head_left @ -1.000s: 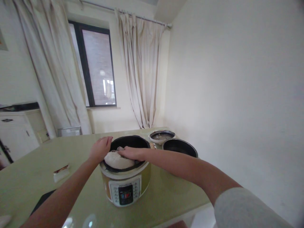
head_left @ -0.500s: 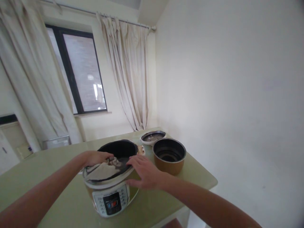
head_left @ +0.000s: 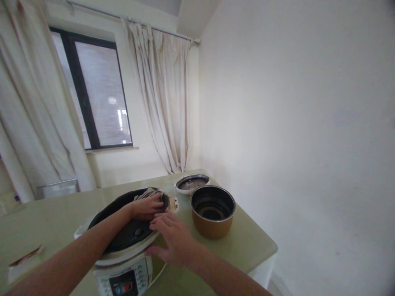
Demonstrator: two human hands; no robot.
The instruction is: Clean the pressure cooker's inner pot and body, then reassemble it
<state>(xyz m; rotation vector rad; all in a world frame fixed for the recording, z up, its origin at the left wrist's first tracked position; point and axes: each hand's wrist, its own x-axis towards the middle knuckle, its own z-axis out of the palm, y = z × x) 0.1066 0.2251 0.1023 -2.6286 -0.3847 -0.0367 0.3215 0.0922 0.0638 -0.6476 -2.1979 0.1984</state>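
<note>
I'm seeing left hand (head_left: pixel 147 206) gripping cloth (head_left: pixel 147 194) inside cooker (head_left: pixel 123 246), right hand (head_left: pixel 173 240) bracing its rim, fingers spread, pot (head_left: pixel 212 211) sitting beside.

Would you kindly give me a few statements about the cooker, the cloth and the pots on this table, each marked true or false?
1. The left hand presses a cloth at the far rim of the cooker. True.
2. The right hand holds the cloth. False: it rests on the cooker's near right rim.
3. The brown inner pot sits inside the cooker. False: it stands on the table, to the cooker's right.
4. A round lid lies beyond the brown pot. True.
5. The brown pot is full of rice. False: it looks empty.
</note>
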